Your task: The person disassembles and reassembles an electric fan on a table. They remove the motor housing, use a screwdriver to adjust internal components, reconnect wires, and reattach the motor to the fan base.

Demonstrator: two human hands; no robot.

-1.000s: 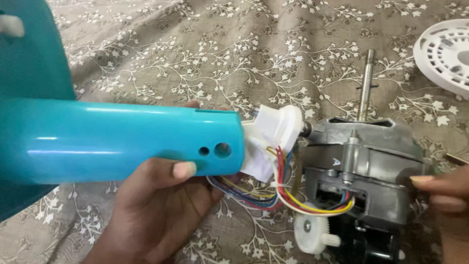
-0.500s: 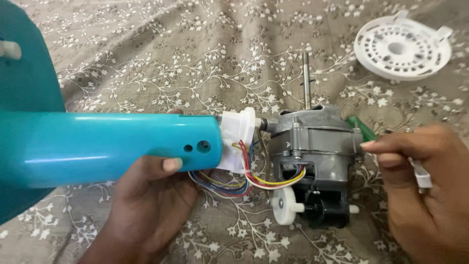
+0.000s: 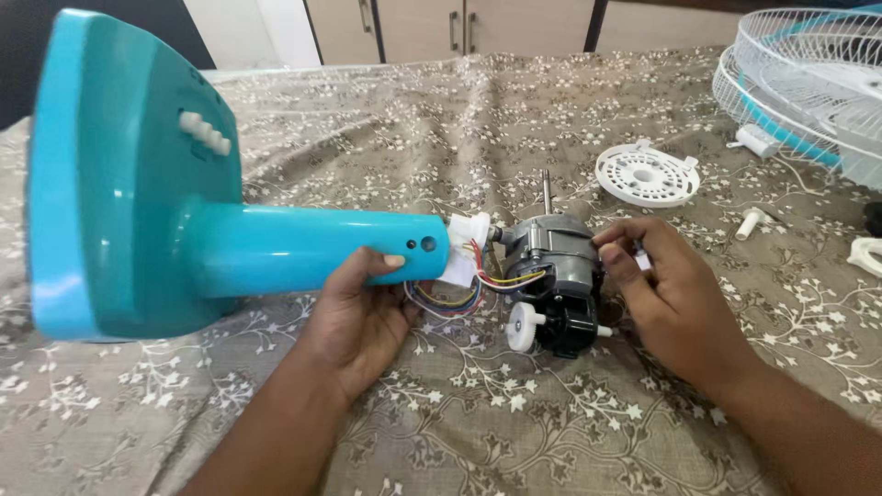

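Observation:
A turquoise fan stand (image 3: 276, 248) lies on its side on a floral cloth, its wide base at the left with white push buttons (image 3: 204, 133). My left hand (image 3: 360, 317) grips the stand's neck from below, thumb on top. A grey fan motor (image 3: 551, 271) with a thin steel shaft pointing away hangs off the neck's end by coloured wires (image 3: 478, 285); a white knob (image 3: 522, 328) sticks out of its black gearbox. My right hand (image 3: 666, 294) rests against the motor's right side, fingers curled on a small part I cannot make out.
A white round plastic plate (image 3: 647, 174) lies beyond the motor. A white wire fan grille with a turquoise rim (image 3: 808, 83) sits at the far right, with small white plastic pieces (image 3: 753, 220) near it. Wooden cabinet doors stand behind the bed.
The view has pulled back and up, showing the whole stand base and the grille. My right hand has moved in from the motor's right and now touches it.

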